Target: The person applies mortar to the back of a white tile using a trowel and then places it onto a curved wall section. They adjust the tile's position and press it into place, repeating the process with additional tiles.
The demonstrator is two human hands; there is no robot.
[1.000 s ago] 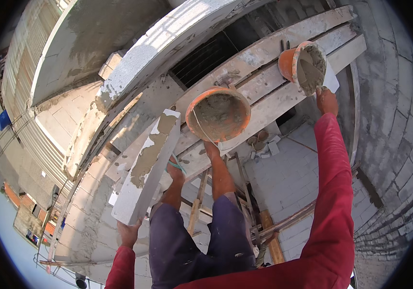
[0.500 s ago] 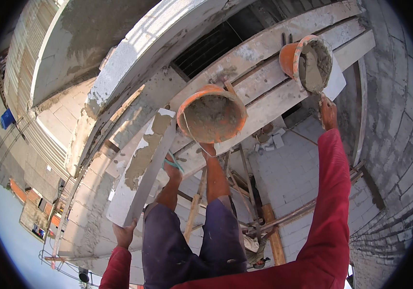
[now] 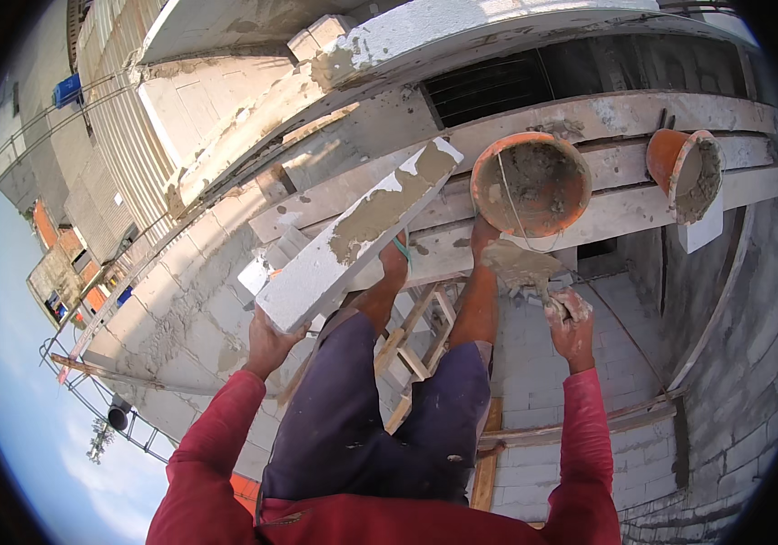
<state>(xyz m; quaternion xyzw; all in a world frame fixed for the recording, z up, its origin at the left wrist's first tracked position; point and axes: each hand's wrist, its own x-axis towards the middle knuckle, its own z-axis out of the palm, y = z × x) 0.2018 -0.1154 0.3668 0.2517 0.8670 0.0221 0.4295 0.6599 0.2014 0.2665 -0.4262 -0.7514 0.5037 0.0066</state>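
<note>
My left hand (image 3: pixel 271 343) grips the near end of a long white block (image 3: pixel 303 286). Grey mortar (image 3: pixel 375 218) covers much of the block's upper face toward its far end; the near part is bare. In my right hand (image 3: pixel 571 329) is a trowel (image 3: pixel 523 265), its blade carrying grey mortar and pointing left toward the block. The fingers close round the trowel's handle, which they mostly hide. Just beyond the blade stands an orange bucket (image 3: pixel 482 186) with mortar inside and a thin handle hanging over its near side.
A smaller orange bucket (image 3: pixel 665 156) of mortar sits tilted at the right, by a white block piece (image 3: pixel 703 232). My feet are on wooden planks (image 3: pixel 625 213), high above a lower floor. A grey block wall (image 3: pixel 761 363) rises at right; a concrete ledge (image 3: pixel 389 41) curves beyond.
My right hand has drawn the trowel from the smaller bucket, loaded with mortar, leftward to near the larger bucket. The view has turned, and the block now lies more slantwise to the right.
</note>
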